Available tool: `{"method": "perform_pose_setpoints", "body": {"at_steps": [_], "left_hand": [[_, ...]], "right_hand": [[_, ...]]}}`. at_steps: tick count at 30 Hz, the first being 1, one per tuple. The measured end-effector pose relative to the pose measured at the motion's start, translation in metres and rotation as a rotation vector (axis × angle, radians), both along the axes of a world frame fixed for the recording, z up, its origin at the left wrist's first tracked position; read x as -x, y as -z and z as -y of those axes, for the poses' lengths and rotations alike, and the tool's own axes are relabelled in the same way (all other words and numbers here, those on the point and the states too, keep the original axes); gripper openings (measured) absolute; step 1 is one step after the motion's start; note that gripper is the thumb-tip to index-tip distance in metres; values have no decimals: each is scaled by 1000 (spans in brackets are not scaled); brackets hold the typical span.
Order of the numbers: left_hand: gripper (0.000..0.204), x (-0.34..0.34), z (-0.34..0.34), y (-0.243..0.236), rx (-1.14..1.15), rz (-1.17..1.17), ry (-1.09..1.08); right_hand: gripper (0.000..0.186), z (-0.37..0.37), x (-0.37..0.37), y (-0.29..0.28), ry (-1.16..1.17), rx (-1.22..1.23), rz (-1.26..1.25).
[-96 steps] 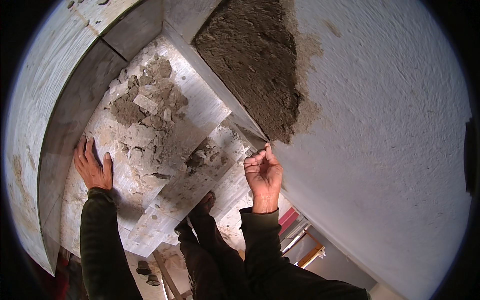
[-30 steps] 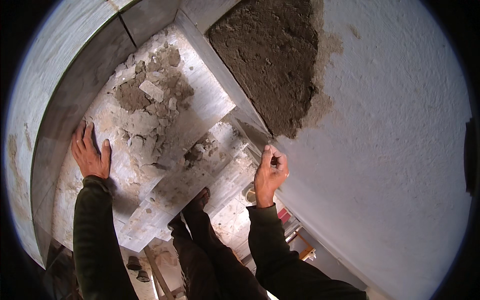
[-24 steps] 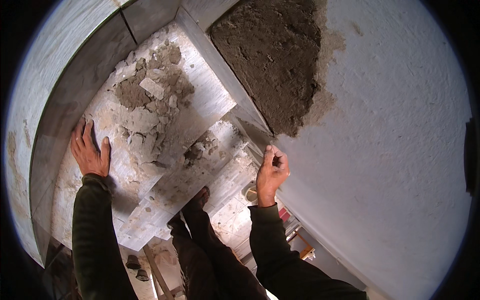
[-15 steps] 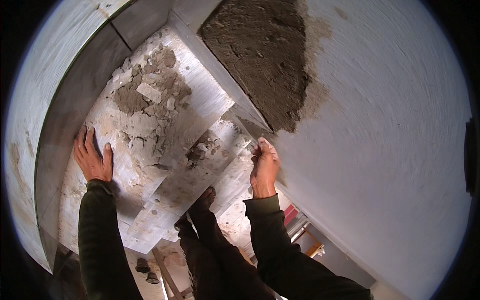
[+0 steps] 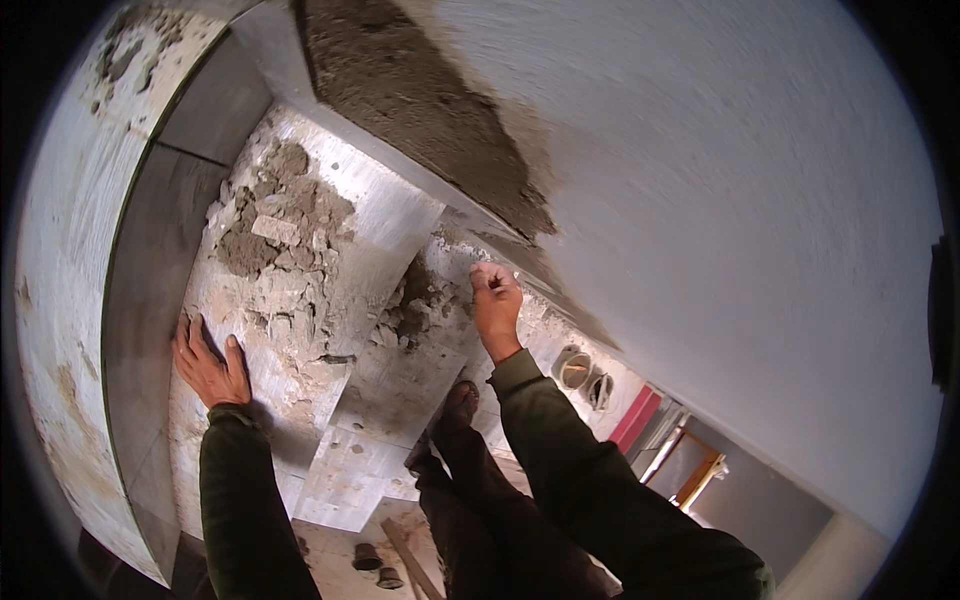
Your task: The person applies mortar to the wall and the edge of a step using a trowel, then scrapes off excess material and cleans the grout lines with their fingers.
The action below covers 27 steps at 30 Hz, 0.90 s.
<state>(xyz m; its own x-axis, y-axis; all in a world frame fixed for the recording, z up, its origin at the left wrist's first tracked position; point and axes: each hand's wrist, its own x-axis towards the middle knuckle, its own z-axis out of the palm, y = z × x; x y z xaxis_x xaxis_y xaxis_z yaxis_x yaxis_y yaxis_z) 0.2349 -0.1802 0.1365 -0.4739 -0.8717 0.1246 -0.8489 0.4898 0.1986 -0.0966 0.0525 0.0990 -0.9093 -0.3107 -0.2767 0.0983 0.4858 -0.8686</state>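
My left hand lies with its fingers spread on the dusty, light tiled landing, beside the grey skirting tiles along the left wall. My right hand is raised over the stairs near the right wall, thumb and fingertips pinched together. What sits in that pinch, if anything, is too small to make out. Ahead, between the hands, lies a heap of broken mortar and rubble. Smaller crumbs are on the step below it. On the right wall, a wet brown mortar patch sits above the tile skirting.
My foot stands on a lower step. Two buckets are on the floor by the right wall. Farther down are dark pots and a wooden plank. Mortar crumbs dot the ledge at upper left.
The view has turned, bringing the buckets into sight. My right hand has drawn away from the skirting's end and curled more. My left hand stays flat by the left skirting.
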Motion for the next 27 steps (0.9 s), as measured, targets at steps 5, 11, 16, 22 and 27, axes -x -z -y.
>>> {"method": "perform_pose_setpoints", "body": {"at_steps": [5,11,16,22,27], "left_hand": [[56,-2,0,0,20,5,27],[55,1,-5,-2,32,34,-12],[51,2,-6,7,94,-3,79],[41,-27,30,-5,1,138,202],[32,-11,-2,-60,-162,142,-67]], "right_hand": [[20,-16,4,13,-101,-76,18],[18,-106,-27,0,-202,-276,-18],[19,-238,-67,-16,-173,-287,-29],[17,-397,-113,-63,-94,-471,-26],[20,-491,-160,-124,193,-603,285]]}}
